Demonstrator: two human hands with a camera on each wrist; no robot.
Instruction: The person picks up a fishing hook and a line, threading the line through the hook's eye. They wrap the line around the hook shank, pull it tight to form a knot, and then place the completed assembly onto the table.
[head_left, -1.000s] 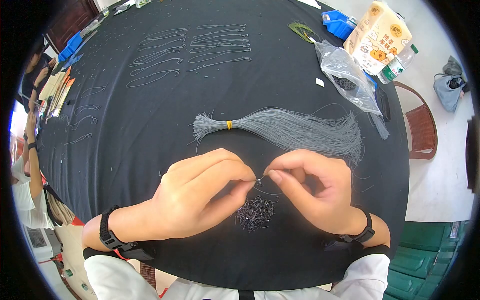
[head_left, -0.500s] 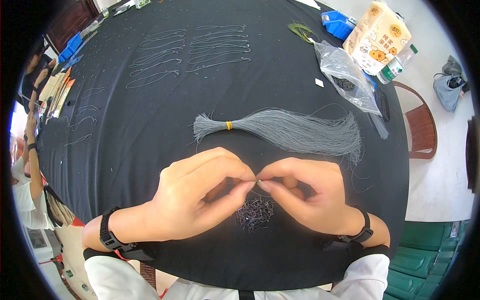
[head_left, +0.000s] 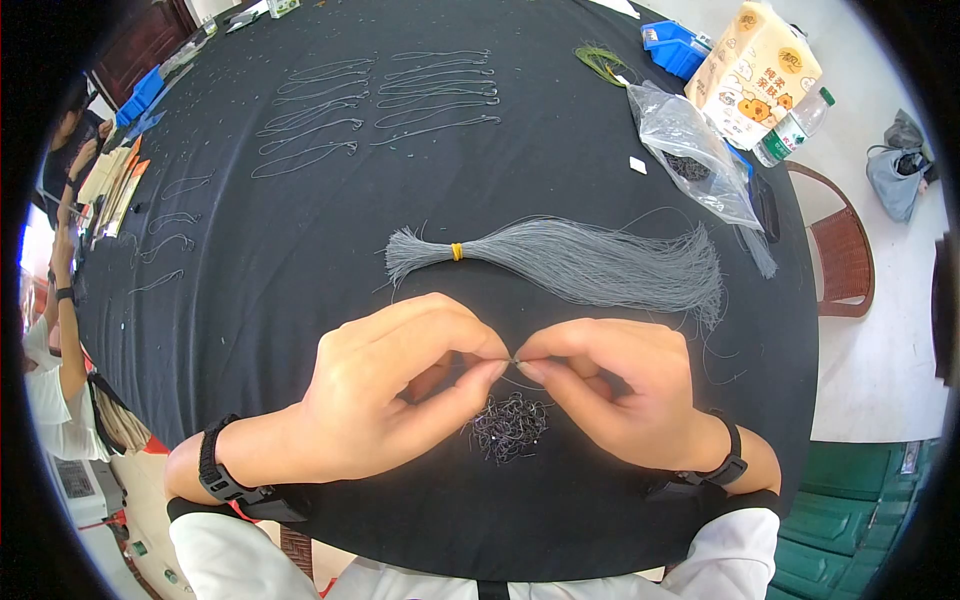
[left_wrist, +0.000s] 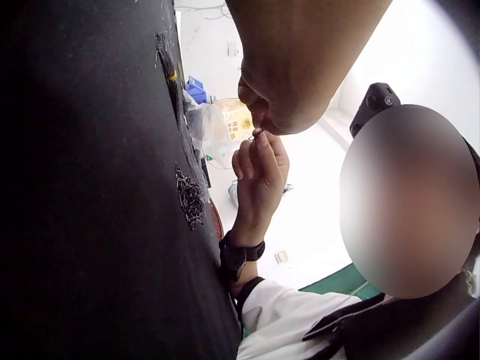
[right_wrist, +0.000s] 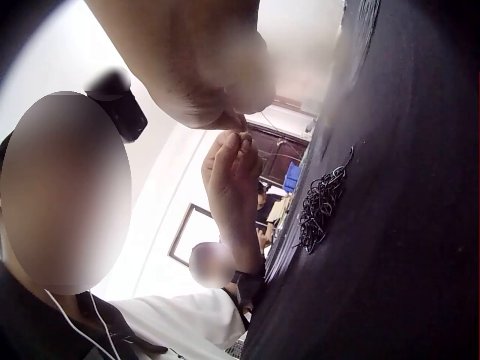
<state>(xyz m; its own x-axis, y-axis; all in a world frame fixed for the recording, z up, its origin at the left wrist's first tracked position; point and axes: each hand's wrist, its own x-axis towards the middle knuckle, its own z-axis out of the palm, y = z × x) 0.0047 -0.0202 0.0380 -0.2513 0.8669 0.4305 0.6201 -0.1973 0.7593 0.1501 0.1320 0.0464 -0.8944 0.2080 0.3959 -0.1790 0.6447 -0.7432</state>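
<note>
In the head view my left hand and right hand meet fingertip to fingertip above the table. The left thumb and forefinger pinch a small dark fish hook, mostly hidden by the fingertips. Thin grey fishing line is pinched in my right fingertips, and part of it bows out below them. Under the hands lies a tangled pile of dark fish hooks, seen also in the right wrist view as a heap. Beyond the hands rests a long bundle of grey line, tied with a yellow band.
Several looped lines lie in rows across the black tablecloth. At the right stand a clear plastic bag, a tissue pack, a bottle and a blue bin. Other people sit at the left edge.
My right hand has moved left and slightly down, so its fingertips now meet the left ones and the gap between them has closed. The left hand has barely shifted.
</note>
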